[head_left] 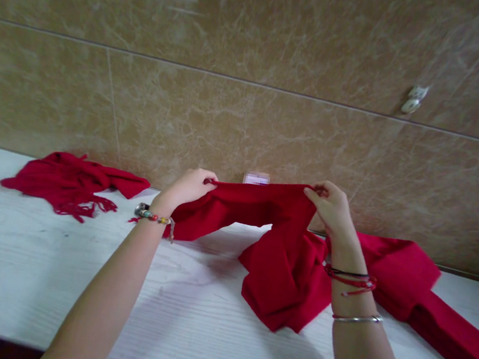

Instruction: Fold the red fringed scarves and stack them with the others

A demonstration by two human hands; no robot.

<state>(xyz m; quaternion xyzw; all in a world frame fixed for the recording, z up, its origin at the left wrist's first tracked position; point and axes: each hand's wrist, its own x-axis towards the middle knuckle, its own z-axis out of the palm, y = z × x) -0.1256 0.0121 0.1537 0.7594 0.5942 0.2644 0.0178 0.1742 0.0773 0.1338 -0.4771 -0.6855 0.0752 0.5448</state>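
Note:
A red scarf (258,202) is stretched between my two hands, its upper edge pulled nearly straight above the table. My left hand (190,186) pinches that edge at one end, and cloth hangs down beside the wrist. At the other end my right hand (329,204) grips the edge between thumb and fingers. Below the right hand the rest of the scarf drops in a crumpled heap onto the tabletop. Part of the cloth is hidden behind my right wrist.
The white wood-grain table (23,266) meets a brown marbled wall (230,123). A crumpled red fringed scarf (65,178) lies at the left. Folded red cloth (399,270) lies at the right. A small white figure (415,99) is on the wall. A blurred-out card (257,179) shows behind the scarf.

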